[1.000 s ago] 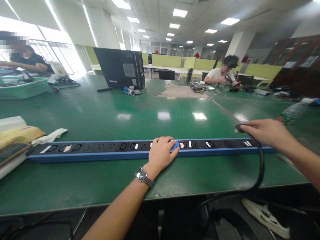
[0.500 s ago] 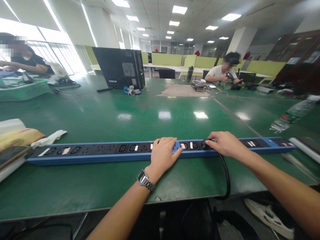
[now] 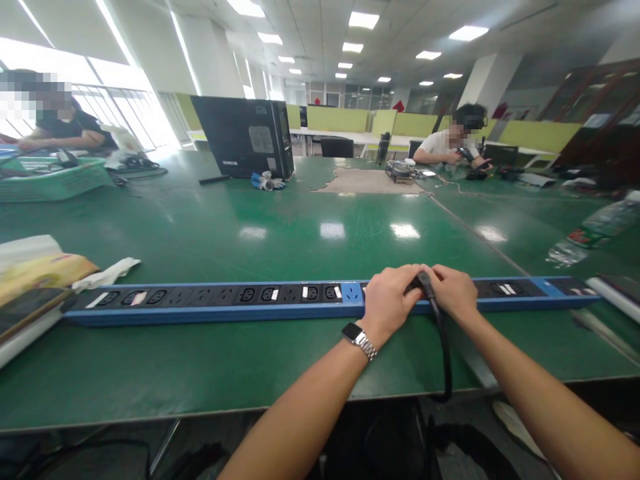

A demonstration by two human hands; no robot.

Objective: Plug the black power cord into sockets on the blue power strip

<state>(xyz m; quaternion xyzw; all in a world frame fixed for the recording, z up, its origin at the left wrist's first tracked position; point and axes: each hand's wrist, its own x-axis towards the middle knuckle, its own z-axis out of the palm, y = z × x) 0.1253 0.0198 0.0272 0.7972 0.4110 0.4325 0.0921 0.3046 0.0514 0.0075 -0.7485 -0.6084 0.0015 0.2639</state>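
Observation:
A long blue power strip point(image 3: 215, 313) with black sockets lies across the green table. My right hand point(image 3: 453, 290) is closed on a black plug point(image 3: 426, 281) over the right part of the strip; its black cable point(image 3: 447, 353) curves down to the table's front edge. My left hand point(image 3: 393, 300), with a watch on the wrist, is closed against the left side of the same plug, its fingers partly hiding it. Several sockets under both hands are covered from view.
Yellow and white packaging point(image 3: 45, 267) lies at the left, near a green basket point(image 3: 55, 183). Further back are a black computer case point(image 3: 240, 137) and gloves point(image 3: 269, 181). A plastic bottle point(image 3: 595, 230) lies at right. Two people sit beyond, left and right.
My left hand has moved right along the strip from the blue socket to the plug, and its fingers have closed there. The plug in my right hand now stands more upright.

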